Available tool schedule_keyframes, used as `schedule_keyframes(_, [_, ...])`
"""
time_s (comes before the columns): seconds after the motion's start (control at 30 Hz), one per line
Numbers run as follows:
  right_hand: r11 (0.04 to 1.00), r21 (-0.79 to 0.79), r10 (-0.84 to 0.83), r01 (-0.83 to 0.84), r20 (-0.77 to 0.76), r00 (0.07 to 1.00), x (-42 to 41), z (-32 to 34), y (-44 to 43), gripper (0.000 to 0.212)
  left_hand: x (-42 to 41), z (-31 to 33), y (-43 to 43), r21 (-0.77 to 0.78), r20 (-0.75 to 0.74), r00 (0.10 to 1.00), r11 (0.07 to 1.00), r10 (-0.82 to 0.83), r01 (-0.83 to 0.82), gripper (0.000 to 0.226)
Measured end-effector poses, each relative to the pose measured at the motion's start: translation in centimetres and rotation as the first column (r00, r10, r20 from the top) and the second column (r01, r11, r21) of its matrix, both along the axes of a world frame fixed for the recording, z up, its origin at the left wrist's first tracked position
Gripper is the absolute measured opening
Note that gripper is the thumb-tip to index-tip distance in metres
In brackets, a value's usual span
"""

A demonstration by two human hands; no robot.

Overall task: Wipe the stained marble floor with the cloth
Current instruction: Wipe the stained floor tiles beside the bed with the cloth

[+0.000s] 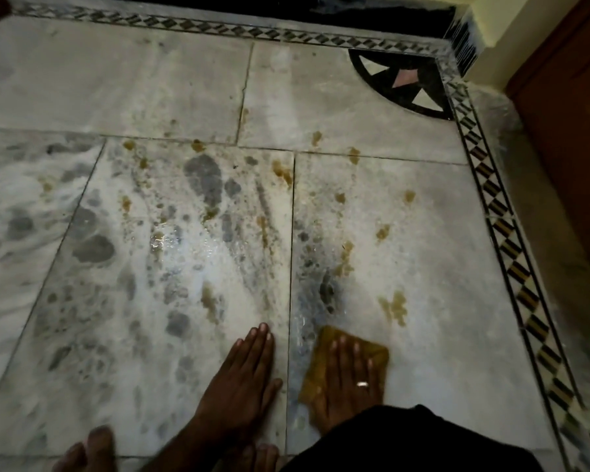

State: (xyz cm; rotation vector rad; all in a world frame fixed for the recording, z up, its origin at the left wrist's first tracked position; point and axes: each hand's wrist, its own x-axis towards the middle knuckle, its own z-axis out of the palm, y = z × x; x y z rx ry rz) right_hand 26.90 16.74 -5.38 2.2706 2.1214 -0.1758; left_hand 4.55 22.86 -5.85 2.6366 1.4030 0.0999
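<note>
Head view: the cloth (326, 340) is pressed flat on the marble floor (457, 267) by the straight-fingered grip of the right hand (349, 379), the nearest stains (394, 306) being seen just ahead.

One left hand (242, 366), one right hand (348, 379), one cloth (324, 342), one ring (362, 383), and maybe twenty blurry brown spots (394, 306).

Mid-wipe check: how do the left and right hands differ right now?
The left hand rests flat on the bare marble floor; the right hand presses flat on the yellow-brown cloth. The right hand wears a ring; the left shows none. The right wrist is under a dark sleeve; the left forearm is bare. Both lie palm down, fingers straight, pointing away from the person.
</note>
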Motion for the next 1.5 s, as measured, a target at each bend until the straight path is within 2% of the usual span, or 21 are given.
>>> schedule_keyframes(0.07, [0.997,0.016,0.08,-0.079,-0.049,0.996,-1.5,0.4,0.7,0.074,0.1,0.1,0.0,0.02,0.037,0.999,1.0,0.012,-0.013,0.069])
schedule_keyframes(0.17, [0.958,0.118,0.27,-0.262,-0.055,0.961,-1.2,1.5,6.7,0.07,0.4,-0.2,0.7,0.05,0.064,0.998,0.999,0.0,-0.004,0.067])
schedule_keyframes(0.23, [0.961,0.081,0.27,-0.264,-0.068,0.96,0.6,1.7,11.1,0.072,1.0,-0.5,1.5,0.056,0.075,0.997,0.998,-0.024,0.02,0.068])
schedule_keyframes(0.37, [0.994,0.036,0.101,-0.1,-0.021,0.995,5.8,1.6,14.2,0.075,3.2,-0.7,4.1,0.07,0.085,0.992,0.994,-0.095,0.089,0.068])
schedule_keyframes(0.47, [0.991,0.049,-0.124,0.123,0.014,0.992,8.3,1.6,9.5,0.072,4.4,-0.8,5.7,0.069,0.107,0.988,0.992,-0.112,0.105,0.067])
schedule_keyframes(0.53, [0.981,0.075,-0.184,0.179,0.056,0.981,6.7,1.1,4.4,0.065,4.6,-0.8,5.7,0.077,0.14,0.984,0.992,-0.111,0.101,0.065])
schedule_keyframes(0.6, [0.989,0.064,-0.135,0.134,0.017,0.991,3.3,0.9,0.9,0.062,4.8,-0.6,5.3,0.075,0.173,0.98,0.994,-0.095,0.083,0.063])
schedule_keyframes(0.67, [0.996,0.081,-0.036,0.038,-0.034,0.999,1.3,1.0,2.2,0.063,4.9,-0.7,5.1,0.075,0.193,0.978,0.995,-0.074,0.061,0.061])
schedule_keyframes(0.77, [0.972,0.176,0.159,-0.154,-0.011,0.987,1.6,1.3,11.1,0.063,5.0,-0.9,5.2,0.103,0.182,0.98,0.993,-0.079,0.06,0.06])
schedule_keyframes(0.83, [0.972,0.172,0.165,-0.161,-0.014,0.986,3.4,1.1,17.0,0.065,5.0,-1.1,5.2,0.099,0.165,0.983,0.993,-0.075,0.059,0.062])
schedule_keyframes(0.97, [0.992,0.08,-0.105,0.102,0.028,0.994,10.4,0.2,20.5,0.069,5.0,-1.0,5.0,0.052,0.159,0.986,0.997,-0.059,0.051,0.064])
schedule_keyframes(1.07, [0.95,0.082,-0.306,0.301,0.053,0.951,13.9,0.1,16.1,0.069,5.1,-0.8,5.0,0.064,0.173,0.984,0.997,-0.049,0.038,0.063])
schedule_keyframes(1.17, [0.927,0.109,-0.369,0.358,0.096,0.925,10.1,0.1,8.6,0.066,5.3,-0.7,4.9,0.083,0.187,0.982,0.996,-0.034,0.019,0.062])
schedule_keyframes(1.27, [0.973,0.099,-0.215,0.211,0.041,0.976,2.7,0.4,4.5,0.064,5.4,-0.7,4.7,0.097,0.18,0.983,0.995,-0.036,0.019,0.062])
schedule_keyframes(1.33, [0.995,0.092,-0.035,0.037,-0.024,0.999,0.6,0.6,6.7,0.066,5.2,-0.8,4.7,0.112,0.174,0.984,0.993,-0.043,0.023,0.06])
schedule_keyframes(1.4, [0.988,0.11,0.113,-0.109,-0.035,0.993,1.9,0.9,11.5,0.069,5.3,-1.0,4.8,0.12,0.173,0.984,0.992,-0.048,0.027,0.06])
schedule_keyframes(1.43, [0.984,0.117,0.141,-0.136,-0.034,0.989,3.0,0.9,14.3,0.069,5.2,-1.0,4.9,0.117,0.17,0.984,0.993,-0.044,0.025,0.061])
schedule_keyframes(1.5, [0.992,0.085,0.092,-0.09,-0.02,0.996,6.3,1.1,19.1,0.07,5.2,-1.0,4.8,0.102,0.17,0.985,0.994,-0.045,0.028,0.063])
